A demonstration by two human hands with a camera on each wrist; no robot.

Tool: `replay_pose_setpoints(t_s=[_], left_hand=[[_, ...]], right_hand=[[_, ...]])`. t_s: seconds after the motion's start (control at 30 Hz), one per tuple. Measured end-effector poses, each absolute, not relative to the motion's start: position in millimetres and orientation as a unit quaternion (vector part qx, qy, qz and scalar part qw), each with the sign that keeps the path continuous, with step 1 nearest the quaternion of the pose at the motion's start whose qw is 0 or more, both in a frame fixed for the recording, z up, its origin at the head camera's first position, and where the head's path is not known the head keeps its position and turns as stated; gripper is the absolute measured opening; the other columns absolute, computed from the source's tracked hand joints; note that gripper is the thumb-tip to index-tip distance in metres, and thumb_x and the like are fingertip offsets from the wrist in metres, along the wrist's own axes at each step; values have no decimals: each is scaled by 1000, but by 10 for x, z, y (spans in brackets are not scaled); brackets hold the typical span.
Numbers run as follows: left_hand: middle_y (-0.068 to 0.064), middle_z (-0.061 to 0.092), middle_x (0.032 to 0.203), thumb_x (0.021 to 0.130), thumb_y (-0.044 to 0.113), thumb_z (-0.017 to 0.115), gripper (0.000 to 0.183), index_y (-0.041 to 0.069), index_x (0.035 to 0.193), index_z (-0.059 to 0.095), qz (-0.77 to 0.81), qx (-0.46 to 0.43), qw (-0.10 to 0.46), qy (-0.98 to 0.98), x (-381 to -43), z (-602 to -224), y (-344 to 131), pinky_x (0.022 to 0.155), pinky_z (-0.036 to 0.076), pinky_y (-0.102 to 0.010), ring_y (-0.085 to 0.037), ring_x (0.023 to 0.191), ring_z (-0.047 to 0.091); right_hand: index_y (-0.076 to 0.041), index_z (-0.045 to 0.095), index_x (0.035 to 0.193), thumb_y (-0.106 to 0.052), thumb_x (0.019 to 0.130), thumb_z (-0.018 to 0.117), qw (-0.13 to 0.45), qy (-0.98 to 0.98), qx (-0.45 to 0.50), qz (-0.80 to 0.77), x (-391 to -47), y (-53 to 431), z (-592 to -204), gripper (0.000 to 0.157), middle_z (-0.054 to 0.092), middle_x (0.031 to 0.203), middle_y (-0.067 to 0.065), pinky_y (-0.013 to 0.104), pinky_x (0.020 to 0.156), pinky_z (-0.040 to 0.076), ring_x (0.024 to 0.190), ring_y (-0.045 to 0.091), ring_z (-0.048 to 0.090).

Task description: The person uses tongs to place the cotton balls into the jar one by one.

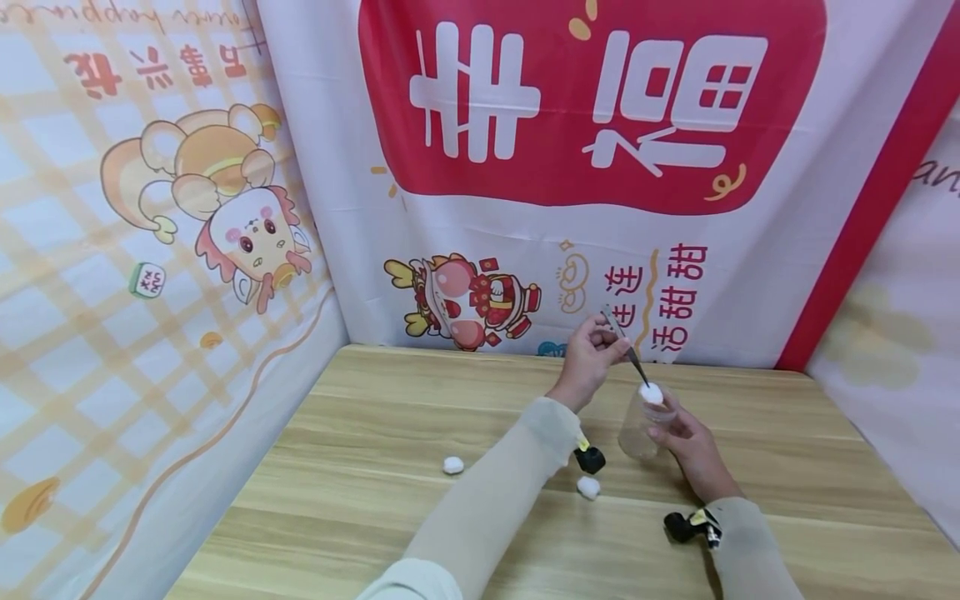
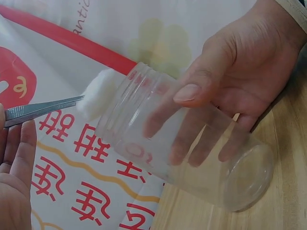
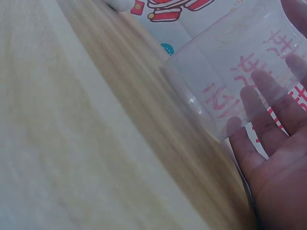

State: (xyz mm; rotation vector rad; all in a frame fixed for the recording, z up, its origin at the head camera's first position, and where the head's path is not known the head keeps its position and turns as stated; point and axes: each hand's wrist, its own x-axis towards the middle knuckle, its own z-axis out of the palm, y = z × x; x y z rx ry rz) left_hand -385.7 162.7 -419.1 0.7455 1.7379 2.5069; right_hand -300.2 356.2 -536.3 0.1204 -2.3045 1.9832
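My left hand [image 1: 588, 362] pinches metal tweezers [image 2: 45, 109] whose tips grip a white cotton ball [image 2: 98, 95]. The cotton ball is right at the mouth of a clear plastic jar [image 2: 187, 143], overlapping its rim in the head view. Fingers and thumb of my right hand [image 1: 693, 450] curl round the jar, seen through its wall in both wrist views. In the right wrist view the jar's base shows close to the wooden table [image 3: 110, 124]. Two more cotton balls lie on the table, a left one [image 1: 453, 465] and a nearer one [image 1: 588, 487] below my left wrist.
Printed cloth hangs behind the table as a backdrop [image 1: 480, 233], with another printed cloth [image 1: 150, 333] along the left side. A black wrist camera [image 1: 590, 460] sits on my left wrist and another camera [image 1: 681, 527] on my right, both just above the tabletop.
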Motion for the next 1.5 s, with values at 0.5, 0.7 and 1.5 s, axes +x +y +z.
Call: replay_pose_setpoints(t_s=[0.5, 0.7, 1.5], left_hand=[[-9, 65, 93, 87, 2, 71, 34, 16, 115, 58, 792, 223, 7, 568, -3858, -4310, 1650, 77, 59, -36, -18, 80, 67], [-10, 63, 94, 87, 0, 70, 32, 16, 113, 58, 798, 219, 12, 561, -3866, -4359, 1641, 83, 56, -49, -19, 80, 66], [-16, 63, 95, 88, -3, 69, 28, 10, 111, 58, 802, 247, 17, 543, -3864, -4398, 1644, 82, 56, -50, -16, 78, 66]], right_hand=[[-27, 29, 153, -28, 93, 68, 31, -765, 15, 643, -2997, 3535, -5315, 71, 35, 153, 14, 20, 92, 43, 130, 21, 42], [-28, 31, 153, -29, 93, 68, 26, -767, 8, 642, -2992, 3535, -5307, 71, 36, 152, 13, 21, 93, 42, 129, 22, 42], [-17, 29, 153, -26, 94, 67, 39, -773, 33, 633, -2999, 3542, -5329, 71, 46, 146, 11, 30, 104, 39, 125, 12, 47]])
